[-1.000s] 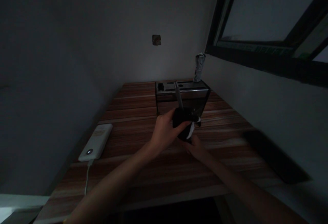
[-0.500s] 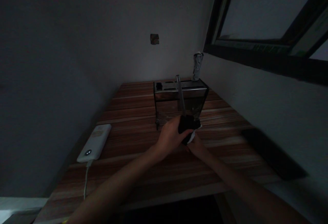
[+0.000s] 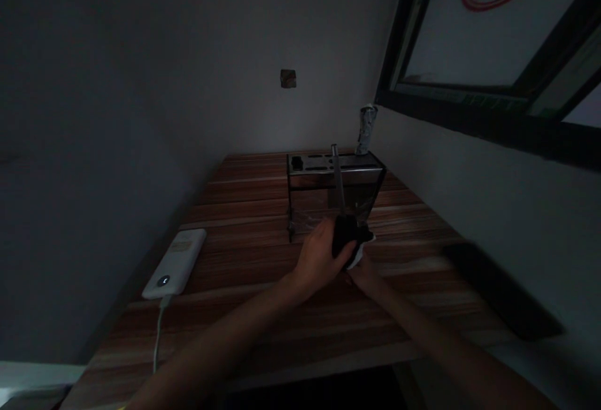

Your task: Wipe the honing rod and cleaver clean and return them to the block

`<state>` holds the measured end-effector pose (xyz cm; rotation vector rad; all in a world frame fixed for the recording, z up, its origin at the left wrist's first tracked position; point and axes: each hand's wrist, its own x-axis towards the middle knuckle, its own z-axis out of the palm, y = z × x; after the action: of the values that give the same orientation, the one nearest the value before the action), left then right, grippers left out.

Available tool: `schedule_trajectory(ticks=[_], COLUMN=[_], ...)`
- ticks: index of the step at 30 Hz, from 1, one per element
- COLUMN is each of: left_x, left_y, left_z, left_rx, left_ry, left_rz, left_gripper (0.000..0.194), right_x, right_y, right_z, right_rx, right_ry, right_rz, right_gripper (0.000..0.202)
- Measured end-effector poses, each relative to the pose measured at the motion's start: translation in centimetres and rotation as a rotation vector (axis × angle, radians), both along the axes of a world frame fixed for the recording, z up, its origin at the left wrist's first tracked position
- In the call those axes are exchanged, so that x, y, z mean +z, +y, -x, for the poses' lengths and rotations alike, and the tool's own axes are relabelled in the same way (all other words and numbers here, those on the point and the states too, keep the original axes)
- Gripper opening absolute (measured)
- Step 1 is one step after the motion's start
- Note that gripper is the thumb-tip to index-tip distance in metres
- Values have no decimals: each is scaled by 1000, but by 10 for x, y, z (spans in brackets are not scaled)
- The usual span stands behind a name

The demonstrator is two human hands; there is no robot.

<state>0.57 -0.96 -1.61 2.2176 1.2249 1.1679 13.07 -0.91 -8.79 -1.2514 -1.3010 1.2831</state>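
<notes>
My left hand [image 3: 318, 258]: clasped round a black piece [image 3: 344, 231], over the desk [image 3: 248, 210], right of centre. My right hand [image 3: 367, 277]: beneath, fingers hidden, grip I cannot tell. White power bank [image 3: 176, 260]: left edge. Framed stand [image 3: 310, 162]: towards far edge. Metal rod [image 3: 338, 181]: apparently seated in the piece; fastening unclear, setting down not done. Dark slab [image 3: 502, 291]: right edge.

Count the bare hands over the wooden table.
2. The left hand grips the black object from the left; the right hand is at its lower right, fingers partly hidden.
</notes>
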Motion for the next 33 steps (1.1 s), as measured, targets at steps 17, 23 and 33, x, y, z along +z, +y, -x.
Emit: schedule_trajectory(ticks=[17, 23, 33], left_x=[52, 87, 106], left_y=[10, 5, 5], left_z=[27, 45, 74], left_rx=[78, 169, 308], left_ry=[-265, -453, -597], left_rz=[34, -50, -217], left_gripper=[26, 23, 27], right_x=[8, 8, 15], right_y=[-2, -5, -6], right_z=[2, 3, 5], right_rx=[191, 204, 200], right_ry=[-70, -219, -378], right_rz=[-53, -71, -184], right_gripper=[30, 42, 40])
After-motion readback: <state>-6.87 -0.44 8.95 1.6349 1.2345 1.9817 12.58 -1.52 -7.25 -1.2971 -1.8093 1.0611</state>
